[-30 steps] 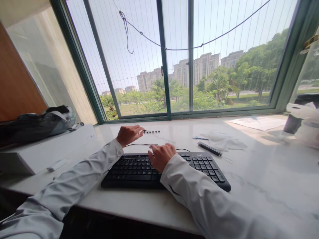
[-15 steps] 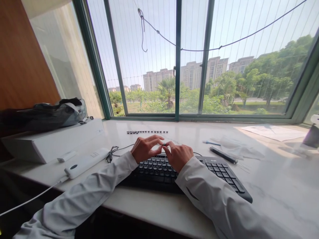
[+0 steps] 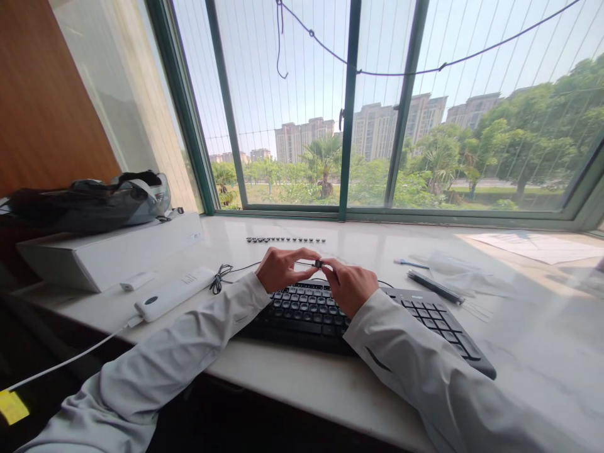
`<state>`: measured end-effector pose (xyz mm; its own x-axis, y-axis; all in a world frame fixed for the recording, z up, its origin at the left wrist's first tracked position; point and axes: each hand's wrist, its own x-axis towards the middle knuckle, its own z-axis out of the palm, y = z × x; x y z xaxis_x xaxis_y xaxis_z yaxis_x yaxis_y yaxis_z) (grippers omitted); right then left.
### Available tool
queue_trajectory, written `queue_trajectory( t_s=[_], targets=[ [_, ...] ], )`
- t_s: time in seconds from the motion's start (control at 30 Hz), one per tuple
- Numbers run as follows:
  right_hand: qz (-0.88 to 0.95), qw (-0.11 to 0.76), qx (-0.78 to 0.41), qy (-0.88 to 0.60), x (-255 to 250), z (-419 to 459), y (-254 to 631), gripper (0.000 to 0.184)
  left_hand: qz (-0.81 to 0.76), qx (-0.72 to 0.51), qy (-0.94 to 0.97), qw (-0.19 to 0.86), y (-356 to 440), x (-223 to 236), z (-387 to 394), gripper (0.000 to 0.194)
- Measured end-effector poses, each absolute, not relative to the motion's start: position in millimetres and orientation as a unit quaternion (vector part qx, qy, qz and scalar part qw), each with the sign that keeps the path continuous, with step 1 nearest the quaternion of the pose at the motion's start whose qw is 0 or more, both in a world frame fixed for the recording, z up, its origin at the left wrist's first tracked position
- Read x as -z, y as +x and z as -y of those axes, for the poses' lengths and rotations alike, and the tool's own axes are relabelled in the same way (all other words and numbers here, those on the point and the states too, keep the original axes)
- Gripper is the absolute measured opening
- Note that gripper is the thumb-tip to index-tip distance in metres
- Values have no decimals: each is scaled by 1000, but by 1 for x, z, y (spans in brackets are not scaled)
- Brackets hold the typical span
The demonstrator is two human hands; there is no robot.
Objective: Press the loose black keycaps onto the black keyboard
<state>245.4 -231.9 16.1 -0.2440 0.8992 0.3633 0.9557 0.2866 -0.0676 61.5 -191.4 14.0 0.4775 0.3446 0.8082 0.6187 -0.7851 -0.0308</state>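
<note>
My left hand and my right hand meet above a black keyboard. Fingertips of both pinch a small black keycap, held just over the keyboard's back edge. Fine markings on the keycap are too small to read. Round sockets show in the keyboard's main block, while the number pad at its right has square recesses. Behind my hands, a row of small black keycaps lies on the white counter. My right sleeve covers part of the keyboard.
Left of the keyboard are a white power strip, a coiled black cable and a white box with a dark bag on top. To the right lie a blue pen, a black bundle of thin sticks and clear plastic.
The camera view has shifted, so the scene sits a little right and higher. My hands still pinch the keycap, which is lifted slightly and shows more plainly between the fingertips.
</note>
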Motion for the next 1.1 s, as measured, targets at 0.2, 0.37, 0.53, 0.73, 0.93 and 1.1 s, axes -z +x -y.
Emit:
queue_trajectory(
  t_s=[0.2, 0.37, 0.53, 0.73, 0.93, 1.1],
  targets=[
    [796, 141, 96, -581, -14, 231, 247, 39, 246, 399, -868, 164, 60, -22, 195, 15],
    [804, 133, 105, -570, -16, 233, 246, 36, 246, 393, -873, 150, 60, -22, 196, 16],
    [801, 110, 93, -581, -18, 236, 242, 37, 308, 338, -886, 76, 51, -27, 189, 17],
    [811, 141, 97, -559, -7, 231, 243, 38, 328, 186, -913, -157, 9, -48, 168, 25],
    [822, 139, 100, -543, -4, 232, 242, 35, 325, 101, -910, -236, -4, -47, 162, 34],
    [825, 116, 89, -547, -6, 235, 241, 36, 299, 113, -918, -235, -5, -38, 155, 36]
  ],
)
